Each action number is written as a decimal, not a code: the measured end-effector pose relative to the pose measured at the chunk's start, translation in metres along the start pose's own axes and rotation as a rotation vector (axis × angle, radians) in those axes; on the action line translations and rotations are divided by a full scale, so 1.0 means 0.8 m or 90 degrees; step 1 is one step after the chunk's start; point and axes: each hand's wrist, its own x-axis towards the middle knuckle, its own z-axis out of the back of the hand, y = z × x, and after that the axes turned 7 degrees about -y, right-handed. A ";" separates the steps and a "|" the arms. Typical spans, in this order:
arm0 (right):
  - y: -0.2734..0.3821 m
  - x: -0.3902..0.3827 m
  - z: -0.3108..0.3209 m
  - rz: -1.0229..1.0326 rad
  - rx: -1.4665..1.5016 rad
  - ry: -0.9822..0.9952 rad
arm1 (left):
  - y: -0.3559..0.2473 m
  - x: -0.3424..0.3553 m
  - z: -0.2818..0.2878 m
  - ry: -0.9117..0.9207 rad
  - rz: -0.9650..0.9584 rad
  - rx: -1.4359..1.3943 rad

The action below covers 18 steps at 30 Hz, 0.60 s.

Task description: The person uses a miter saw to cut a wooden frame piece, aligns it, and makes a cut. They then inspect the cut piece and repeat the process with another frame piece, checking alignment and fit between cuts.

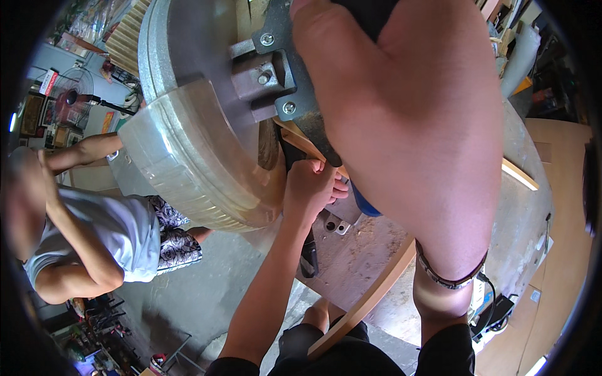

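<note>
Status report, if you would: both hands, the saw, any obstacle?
Right hand at saw, grip hidden. Left hand beside clear guard, hold unclear. Long wood strip juts past table edge.

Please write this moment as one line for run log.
left hand: beside clear saw guard | right hand: at saw head | long wooden strip: between forearms

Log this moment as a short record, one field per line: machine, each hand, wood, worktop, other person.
Machine: power saw with clear guard
Left hand: fingers curled, beside wood piece near the saw; grip unclear
Right hand: raised at the saw, close to camera; fingers mostly out of sight
Wood: long strip slanting toward the lower edge
Worktop: strewn with sawdust
Other person: at left, light shirt, patterned shorts
</note>
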 end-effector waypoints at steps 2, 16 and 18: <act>-0.002 -0.003 -0.001 0.004 -0.002 -0.001 | -0.005 -0.005 0.001 0.004 -0.005 -0.011; -0.003 -0.018 0.006 0.011 -0.019 -0.022 | 0.000 0.006 -0.001 0.028 0.009 -0.018; -0.003 -0.018 0.004 0.012 -0.018 -0.024 | 0.007 0.011 -0.003 0.017 0.023 -0.014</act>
